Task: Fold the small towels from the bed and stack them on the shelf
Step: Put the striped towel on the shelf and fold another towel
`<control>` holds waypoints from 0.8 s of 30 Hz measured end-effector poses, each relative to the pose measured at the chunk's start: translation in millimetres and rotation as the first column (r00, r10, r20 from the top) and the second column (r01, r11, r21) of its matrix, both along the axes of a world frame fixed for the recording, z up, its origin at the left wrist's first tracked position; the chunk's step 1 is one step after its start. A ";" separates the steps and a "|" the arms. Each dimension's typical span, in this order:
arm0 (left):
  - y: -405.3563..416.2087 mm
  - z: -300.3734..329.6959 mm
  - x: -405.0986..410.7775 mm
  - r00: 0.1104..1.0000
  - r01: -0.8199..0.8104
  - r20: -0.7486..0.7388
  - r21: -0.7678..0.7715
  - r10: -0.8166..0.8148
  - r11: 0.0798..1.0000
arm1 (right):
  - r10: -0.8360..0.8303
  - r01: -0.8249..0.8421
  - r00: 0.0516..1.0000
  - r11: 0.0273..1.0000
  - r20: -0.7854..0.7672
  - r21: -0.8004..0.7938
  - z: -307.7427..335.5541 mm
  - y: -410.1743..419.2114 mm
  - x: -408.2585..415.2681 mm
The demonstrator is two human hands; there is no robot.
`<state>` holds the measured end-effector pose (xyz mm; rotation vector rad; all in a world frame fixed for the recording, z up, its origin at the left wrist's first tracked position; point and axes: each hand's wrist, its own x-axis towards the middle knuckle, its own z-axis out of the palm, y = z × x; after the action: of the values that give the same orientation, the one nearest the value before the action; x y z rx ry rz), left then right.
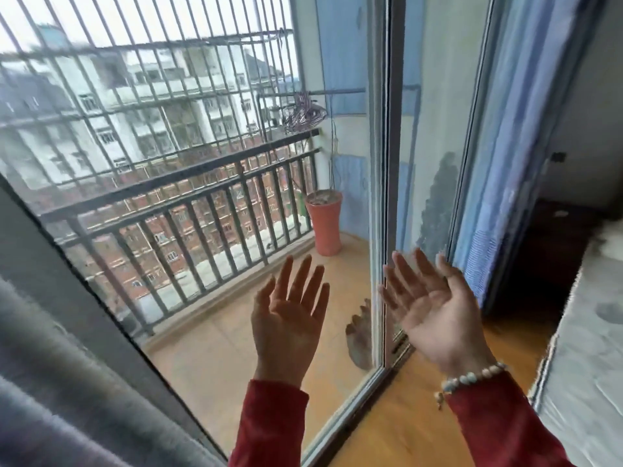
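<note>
- Our left hand (290, 318) is up, palm to us, fingers spread and holding nothing.
- Our right hand (429, 308) is up too, fingers apart, empty.
- Both are in front of the glass door (209, 183).
- The bed (586, 348) is on the right; we cannot see towels.

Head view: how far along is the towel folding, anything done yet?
Done: nothing that shows. No folded towel, stack or shelf is in view.
In hand: nothing. The left hand and right hand are raised palms-up with straight fingers, empty, in front of the glass balcony door.
Left: seemingly everything. Only the bed's edge shows at the right; no towel can be made out on it.
</note>
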<state>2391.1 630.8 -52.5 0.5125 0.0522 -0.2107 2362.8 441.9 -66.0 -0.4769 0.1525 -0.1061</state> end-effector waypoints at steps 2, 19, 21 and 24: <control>-17.8 1.1 39.7 0.999 0.043 0.020 -0.021 -0.042 0.999 | -0.029 0.030 0.999 0.999 0.023 -0.014 4.4 -18.5 32.8; -185.6 -8.3 310.2 0.902 0.432 -0.004 -0.031 -0.433 0.901 | -0.430 0.426 0.902 0.901 -0.038 -0.079 12.1 -157.4 226.9; -210.3 -3.7 337.2 0.871 0.492 0.021 -0.011 -0.491 0.871 | -0.479 0.475 0.877 0.875 -0.025 -0.093 18.0 -177.5 242.4; -250.3 -6.8 365.8 0.827 0.563 0.012 0.006 -0.563 0.827 | -0.550 0.543 0.835 0.832 -0.033 -0.116 13.2 -210.4 256.5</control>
<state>2757.0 380.5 -59.3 0.5215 -0.1163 -0.7914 2619.3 231.5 -52.8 -0.5281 0.3490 -0.6690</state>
